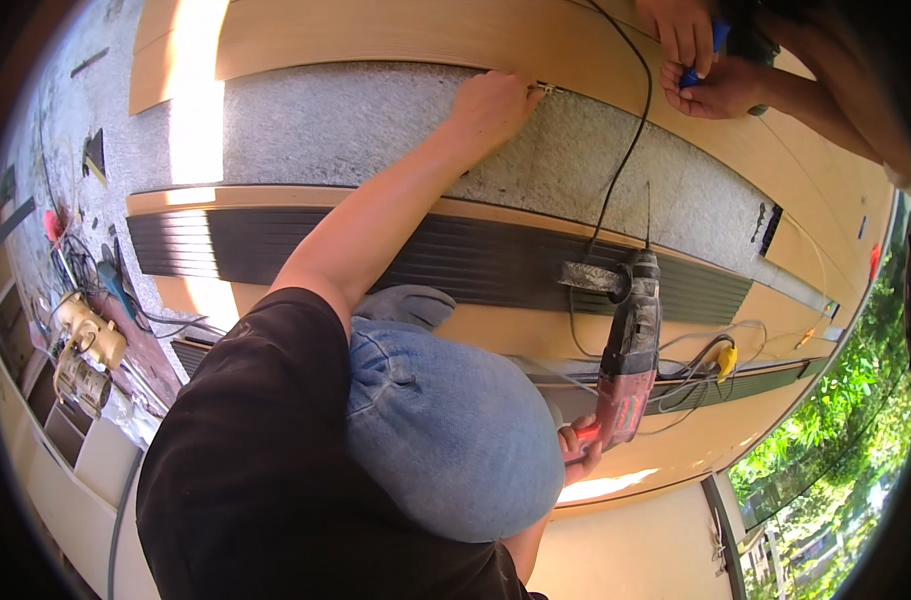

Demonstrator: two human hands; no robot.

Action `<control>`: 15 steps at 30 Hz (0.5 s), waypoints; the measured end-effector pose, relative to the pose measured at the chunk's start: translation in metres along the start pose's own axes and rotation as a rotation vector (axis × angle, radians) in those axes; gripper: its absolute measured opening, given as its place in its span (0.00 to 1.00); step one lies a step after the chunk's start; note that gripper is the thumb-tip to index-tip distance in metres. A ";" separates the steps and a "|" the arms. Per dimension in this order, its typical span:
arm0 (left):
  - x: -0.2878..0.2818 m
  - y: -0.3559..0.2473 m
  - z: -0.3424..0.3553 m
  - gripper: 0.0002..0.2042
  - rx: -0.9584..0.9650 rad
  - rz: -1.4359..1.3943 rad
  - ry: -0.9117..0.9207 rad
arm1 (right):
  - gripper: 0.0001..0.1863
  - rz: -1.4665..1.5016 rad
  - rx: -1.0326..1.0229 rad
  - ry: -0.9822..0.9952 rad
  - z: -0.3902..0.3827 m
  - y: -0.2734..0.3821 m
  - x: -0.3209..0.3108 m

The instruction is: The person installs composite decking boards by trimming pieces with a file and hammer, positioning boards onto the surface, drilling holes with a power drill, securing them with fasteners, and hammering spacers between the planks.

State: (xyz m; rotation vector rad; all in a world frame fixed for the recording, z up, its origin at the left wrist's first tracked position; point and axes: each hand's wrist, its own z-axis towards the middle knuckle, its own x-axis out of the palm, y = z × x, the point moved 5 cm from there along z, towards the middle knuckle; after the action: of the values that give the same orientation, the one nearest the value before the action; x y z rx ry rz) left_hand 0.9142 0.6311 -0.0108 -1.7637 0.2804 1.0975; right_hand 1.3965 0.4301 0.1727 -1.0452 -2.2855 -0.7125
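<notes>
My left hand reaches far forward to the edge of a tan decking board, its fingers closed on a small brass-coloured clip there. Only the end of the clip shows past my fingertips. My right hand is wrapped round the rear handle of a red and black rotary hammer drill. The drill points away from me, and its long thin bit lies over the bare grey concrete strip. My bent knee in blue jeans partly hides the right arm.
At the far right a co-worker's hands hold a blue and black tool. A dark grooved board lies across the middle. A black cable crosses the concrete; a yellow plug sits among wires at right. Tools and cords clutter the left.
</notes>
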 end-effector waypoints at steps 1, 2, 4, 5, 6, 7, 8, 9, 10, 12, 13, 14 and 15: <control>0.005 0.000 0.005 0.12 0.020 0.061 0.013 | 0.29 -0.001 -0.003 -0.001 -0.001 0.002 -0.003; 0.010 0.001 0.007 0.12 0.021 0.059 0.014 | 0.29 0.044 -0.040 -0.061 -0.002 0.006 -0.011; 0.015 0.005 0.009 0.11 0.032 0.058 -0.029 | 0.29 0.093 -0.082 -0.124 -0.002 0.003 -0.009; 0.018 0.007 0.011 0.11 0.033 0.058 -0.027 | 0.29 0.069 -0.055 -0.085 -0.001 0.000 -0.003; 0.021 0.010 0.014 0.11 0.009 0.076 -0.008 | 0.29 0.057 -0.043 -0.064 0.000 -0.003 0.002; 0.023 0.013 0.015 0.11 -0.016 0.094 0.010 | 0.29 0.044 -0.031 -0.043 0.000 -0.005 0.007; 0.023 0.015 0.014 0.11 -0.015 0.092 0.009 | 0.29 0.053 -0.034 -0.045 0.000 -0.005 0.009; 0.021 0.012 0.011 0.10 0.036 0.114 -0.013 | 0.29 0.061 -0.034 -0.047 0.001 -0.004 0.008; 0.018 0.009 0.008 0.11 0.087 0.135 -0.035 | 0.29 0.070 -0.034 -0.049 0.001 -0.003 0.006; 0.012 -0.002 0.000 0.14 0.168 0.107 -0.025 | 0.29 0.035 -0.001 -0.018 -0.001 -0.002 0.002; 0.009 -0.009 -0.003 0.18 0.248 0.078 -0.015 | 0.29 0.035 -0.003 -0.016 -0.002 0.000 -0.003; 0.014 -0.006 0.000 0.18 0.250 0.077 -0.016 | 0.29 0.047 -0.033 -0.057 -0.004 0.005 -0.014; 0.021 -0.007 0.003 0.21 0.383 0.229 0.007 | 0.29 0.058 -0.057 -0.096 -0.001 0.007 -0.015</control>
State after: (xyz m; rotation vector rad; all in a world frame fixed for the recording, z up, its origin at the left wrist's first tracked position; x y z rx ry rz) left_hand 0.9289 0.6425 -0.0227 -1.4170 0.6657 1.1122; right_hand 1.4106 0.4251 0.1655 -1.1905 -2.3176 -0.7219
